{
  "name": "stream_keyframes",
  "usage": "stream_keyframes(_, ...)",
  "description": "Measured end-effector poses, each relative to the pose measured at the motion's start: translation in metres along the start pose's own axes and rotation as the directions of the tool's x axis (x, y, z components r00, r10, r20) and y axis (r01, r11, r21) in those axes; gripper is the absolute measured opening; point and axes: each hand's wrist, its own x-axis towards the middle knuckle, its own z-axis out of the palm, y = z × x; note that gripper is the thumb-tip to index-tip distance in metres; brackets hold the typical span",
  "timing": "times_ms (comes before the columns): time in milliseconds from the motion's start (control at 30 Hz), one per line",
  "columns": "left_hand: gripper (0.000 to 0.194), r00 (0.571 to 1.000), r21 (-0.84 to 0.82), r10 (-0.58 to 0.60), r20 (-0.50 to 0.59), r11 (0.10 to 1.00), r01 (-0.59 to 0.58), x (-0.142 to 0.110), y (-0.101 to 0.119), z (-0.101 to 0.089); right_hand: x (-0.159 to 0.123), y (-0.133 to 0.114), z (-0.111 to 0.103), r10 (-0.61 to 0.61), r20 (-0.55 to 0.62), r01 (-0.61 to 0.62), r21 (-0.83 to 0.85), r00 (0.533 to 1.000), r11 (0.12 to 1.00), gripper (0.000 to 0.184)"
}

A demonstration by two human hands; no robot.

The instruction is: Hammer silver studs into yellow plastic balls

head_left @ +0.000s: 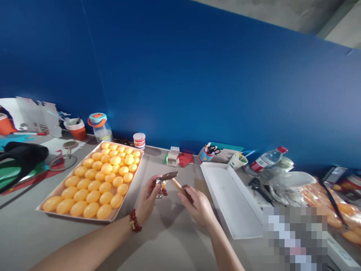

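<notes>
In the middle of the head view, my left hand (149, 196) is closed around a small shiny silver object (160, 181). Its exact kind is too small to make out, and my fingers partly cover it. My right hand (199, 206) grips the wooden handle of a hammer-like tool (179, 185). The tool's dark, narrow head lies crosswise, just above the silver object; whether the two touch I cannot tell. Both hands are above the grey table (172, 246). To the left lies a shallow box (117, 213) holding rows of orange balls (94, 196).
A white tray (234, 203) lies to the right. Along the blue wall (180, 82) stand a lidded jug (100, 128), a small tub (139, 141), small boxes (172, 157) and a pen cup (205, 154). A water bottle (265, 161) and bagged balls (324, 205) are farther right.
</notes>
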Motion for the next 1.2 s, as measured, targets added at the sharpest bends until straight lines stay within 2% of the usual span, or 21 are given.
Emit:
stream_keyframes(133,0.026,0.996,-0.082,-0.015,0.083,0.996,0.022,-0.004,0.004,0.004,0.001,-0.002,0.011,0.090,-0.075,-0.068,0.254,0.993,0.965,0.013)
stream_keyframes(167,0.026,0.992,-0.106,-0.028,0.124,0.994,0.041,-0.006,0.005,0.006,0.000,-0.003,0.016,0.130,-0.076,-0.095,0.352,0.989,0.931,0.014)
stream_keyframes(267,0.028,0.972,-0.171,-0.079,0.219,0.978,0.118,-0.013,0.008,0.009,0.000,-0.009,0.029,0.234,-0.012,-0.178,0.613,0.972,0.770,0.033)
stream_keyframes(367,0.029,0.954,-0.218,-0.113,0.279,0.960,0.177,-0.017,0.010,0.011,0.001,-0.013,0.035,0.259,0.036,-0.203,0.726,0.965,0.657,0.039)
stream_keyframes(500,0.029,0.948,-0.240,-0.129,0.291,0.949,0.203,-0.017,0.010,0.011,0.001,-0.015,0.035,0.249,0.053,-0.204,0.746,0.967,0.634,0.036)
stream_keyframes(800,0.030,0.945,-0.230,-0.110,0.308,0.955,0.186,-0.017,0.004,0.007,-0.001,-0.015,0.038,0.284,0.040,-0.233,0.685,0.958,0.690,0.031)
stream_keyframes(967,0.034,0.948,-0.149,-0.062,0.312,0.982,0.113,-0.018,0.009,0.008,-0.001,-0.016,0.039,0.301,0.029,-0.251,0.630,0.953,0.735,0.030)
stream_keyframes(1200,0.038,0.961,0.036,0.043,0.274,0.998,-0.055,-0.018,0.012,0.008,-0.001,-0.021,0.036,0.278,0.090,-0.267,0.659,0.956,0.703,0.030)
